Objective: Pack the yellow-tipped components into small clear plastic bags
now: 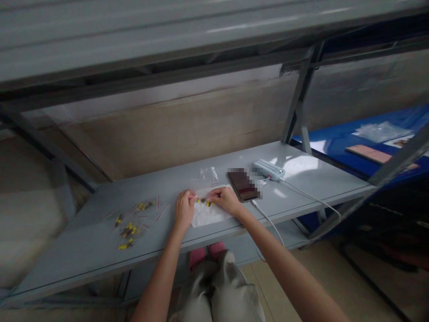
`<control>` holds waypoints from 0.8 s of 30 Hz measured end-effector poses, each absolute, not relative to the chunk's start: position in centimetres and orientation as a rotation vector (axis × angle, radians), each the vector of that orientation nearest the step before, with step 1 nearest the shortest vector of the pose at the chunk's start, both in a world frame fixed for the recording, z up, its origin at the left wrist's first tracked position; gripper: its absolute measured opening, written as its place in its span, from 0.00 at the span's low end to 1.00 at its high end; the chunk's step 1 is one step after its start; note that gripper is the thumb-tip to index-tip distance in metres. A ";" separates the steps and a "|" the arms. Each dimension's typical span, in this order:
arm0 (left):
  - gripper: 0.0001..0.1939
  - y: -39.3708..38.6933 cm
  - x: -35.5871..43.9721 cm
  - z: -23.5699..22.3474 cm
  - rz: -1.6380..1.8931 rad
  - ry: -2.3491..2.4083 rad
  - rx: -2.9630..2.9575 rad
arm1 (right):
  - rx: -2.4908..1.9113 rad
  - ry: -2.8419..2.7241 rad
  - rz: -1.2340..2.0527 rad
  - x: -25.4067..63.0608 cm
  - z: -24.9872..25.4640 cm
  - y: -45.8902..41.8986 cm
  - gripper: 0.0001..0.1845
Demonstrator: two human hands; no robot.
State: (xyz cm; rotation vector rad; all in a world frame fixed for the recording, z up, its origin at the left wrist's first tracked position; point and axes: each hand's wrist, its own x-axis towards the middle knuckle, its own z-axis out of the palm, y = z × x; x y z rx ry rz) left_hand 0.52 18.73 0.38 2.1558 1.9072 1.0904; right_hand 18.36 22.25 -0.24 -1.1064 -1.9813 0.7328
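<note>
Both of my hands rest on a white sheet (208, 215) lying on the grey shelf (100, 241). My left hand (184, 208) is curled at the sheet's left edge, fingers closed on something too small to make out. My right hand (226, 199) pinches at small yellow and dark parts (205, 202) lying between the two hands. A clear plastic bag (208, 175) lies just beyond the sheet.
More small yellow parts (129, 229) and thin pink strips (160, 206) are scattered on the shelf to the left. A phone (244, 185) and a white power bank (269, 169) with a cable (315, 201) lie to the right. A blue table (338, 143) stands at far right.
</note>
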 end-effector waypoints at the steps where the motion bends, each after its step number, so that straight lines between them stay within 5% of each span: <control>1: 0.06 18.8 0.5 0.4 1.103 1.887 2.150 | -1.101 -1.961 0.743 18.4 -0.3 22.3 0.10; 9: 0.09 18.7 0.6 2.1 1.099 1.602 2.034 | -0.958 -1.937 0.951 19.8 0.4 22.4 0.12; 24: 0.08 18.2 3.3 3.9 0.952 1.562 2.112 | -1.205 -2.228 0.613 20.8 4.3 21.6 0.10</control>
